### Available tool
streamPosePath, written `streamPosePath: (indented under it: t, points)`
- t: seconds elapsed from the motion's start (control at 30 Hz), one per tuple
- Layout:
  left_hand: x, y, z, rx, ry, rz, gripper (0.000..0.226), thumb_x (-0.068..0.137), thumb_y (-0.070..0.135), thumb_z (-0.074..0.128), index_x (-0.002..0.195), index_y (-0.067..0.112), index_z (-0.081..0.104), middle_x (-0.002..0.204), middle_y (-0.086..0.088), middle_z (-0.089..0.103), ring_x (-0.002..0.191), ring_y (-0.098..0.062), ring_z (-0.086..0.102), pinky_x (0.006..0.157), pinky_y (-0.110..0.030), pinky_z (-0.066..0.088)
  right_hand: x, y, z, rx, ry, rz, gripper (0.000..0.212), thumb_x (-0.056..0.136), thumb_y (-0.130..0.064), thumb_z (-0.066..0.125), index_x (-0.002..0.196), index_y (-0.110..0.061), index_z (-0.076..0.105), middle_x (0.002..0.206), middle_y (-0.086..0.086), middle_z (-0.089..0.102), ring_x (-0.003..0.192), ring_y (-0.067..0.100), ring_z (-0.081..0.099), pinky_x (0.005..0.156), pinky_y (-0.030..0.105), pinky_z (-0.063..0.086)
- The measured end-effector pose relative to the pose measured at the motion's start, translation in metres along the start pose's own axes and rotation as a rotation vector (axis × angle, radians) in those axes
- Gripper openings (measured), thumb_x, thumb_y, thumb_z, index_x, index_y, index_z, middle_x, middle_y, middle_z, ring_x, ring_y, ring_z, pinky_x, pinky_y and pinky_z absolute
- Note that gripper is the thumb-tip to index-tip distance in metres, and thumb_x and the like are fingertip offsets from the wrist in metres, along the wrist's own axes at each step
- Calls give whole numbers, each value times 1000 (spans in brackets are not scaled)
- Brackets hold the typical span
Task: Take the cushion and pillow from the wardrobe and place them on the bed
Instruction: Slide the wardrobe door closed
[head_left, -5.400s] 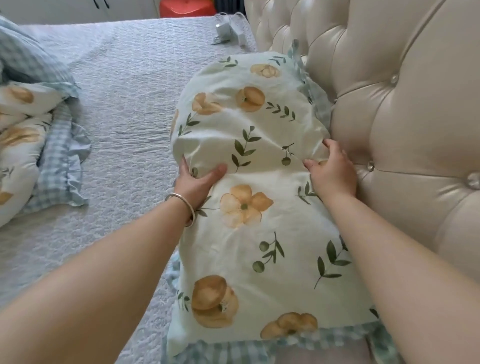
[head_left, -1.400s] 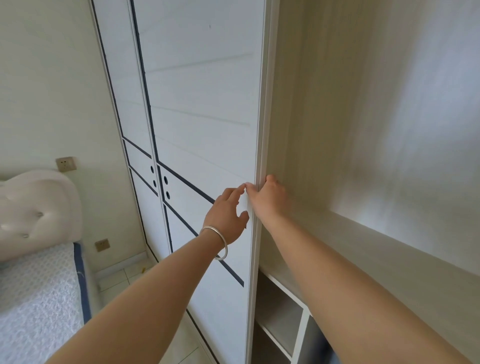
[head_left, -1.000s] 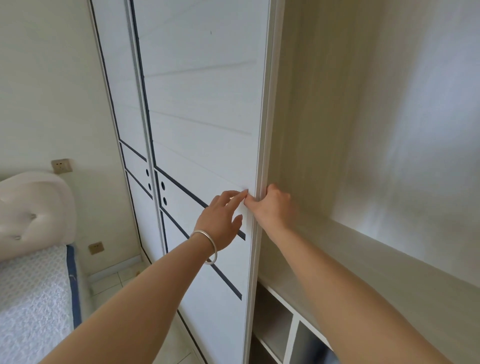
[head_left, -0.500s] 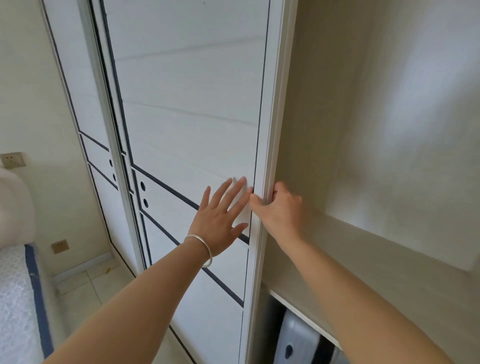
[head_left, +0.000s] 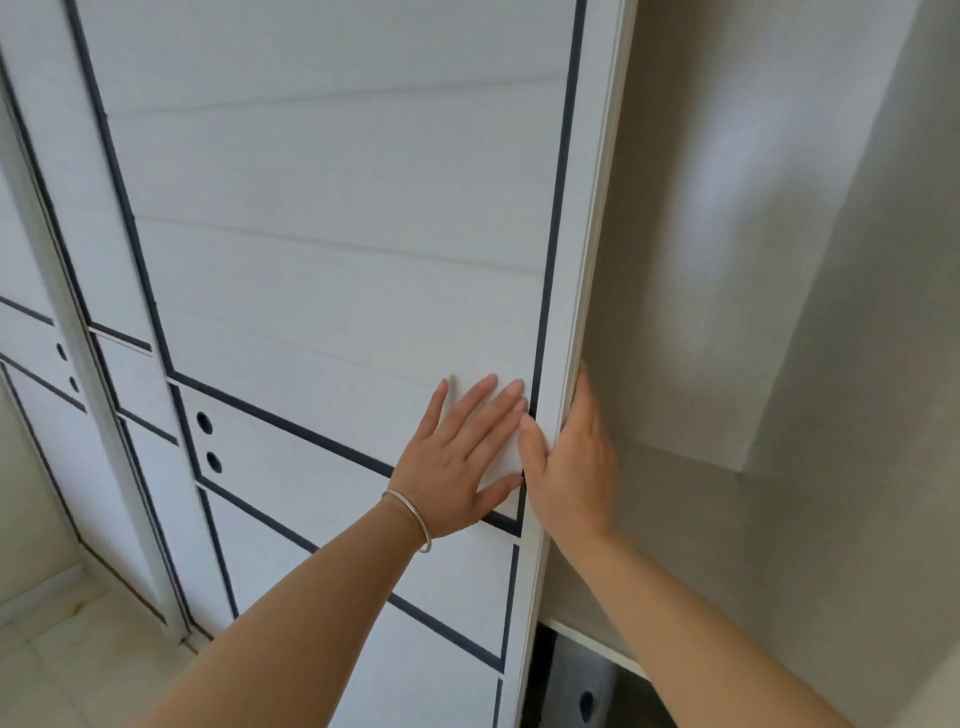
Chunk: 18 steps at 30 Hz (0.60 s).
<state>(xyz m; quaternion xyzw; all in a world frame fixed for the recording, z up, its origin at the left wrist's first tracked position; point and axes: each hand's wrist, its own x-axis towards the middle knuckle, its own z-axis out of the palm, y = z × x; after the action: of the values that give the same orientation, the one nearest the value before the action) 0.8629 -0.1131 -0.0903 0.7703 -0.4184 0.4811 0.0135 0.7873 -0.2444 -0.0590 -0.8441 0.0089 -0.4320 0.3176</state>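
I face a white wardrobe with dark trim lines. My left hand (head_left: 460, 457), a silver bangle on its wrist, lies flat with fingers spread on the face of the sliding door (head_left: 337, 249). My right hand (head_left: 569, 462) wraps around that door's right edge, fingers behind it and thumb on the front. To the right, the open compartment shows a bare beige shelf (head_left: 753, 545) and beige inner walls. No cushion or pillow is in view, and the bed is out of frame.
A second sliding door (head_left: 47, 364) sits further left, with a light tiled floor (head_left: 67, 649) below it. Under the shelf, a grey rounded object (head_left: 582, 696) shows in the lower compartment.
The view has turned right and closer, so the bed and wall socket dropped out of frame. My left hand went from fingertips at the door's edge to lying flat on its face.
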Motion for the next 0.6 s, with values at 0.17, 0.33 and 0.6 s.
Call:
streamPosePath:
  t: [0.17,0.33,0.6]
  points:
    - [27,29,-5,-39,89,79,75,92,51,40,150,15,10,161,2,-4,147,-23,6,117,-54,8,-10,17,-36,-1,76,-9,71,86,-50,34,144,-10,29,144,6,44,130,19,44,105,40,40]
    - [49,61,-14,-77,127,155,70,91,49,46,146,13,22,154,-3,20,147,-22,7,117,-53,10,-19,33,-66,-11,127,22,67,85,-45,39,143,-12,30,138,5,49,123,18,48,100,42,45]
    - [74,100,-25,-128,167,212,69,91,48,46,145,13,23,153,-4,20,142,-24,20,115,-53,13,-31,46,-99,-178,254,58,59,91,-36,41,141,-7,32,124,11,51,109,18,47,93,34,46]
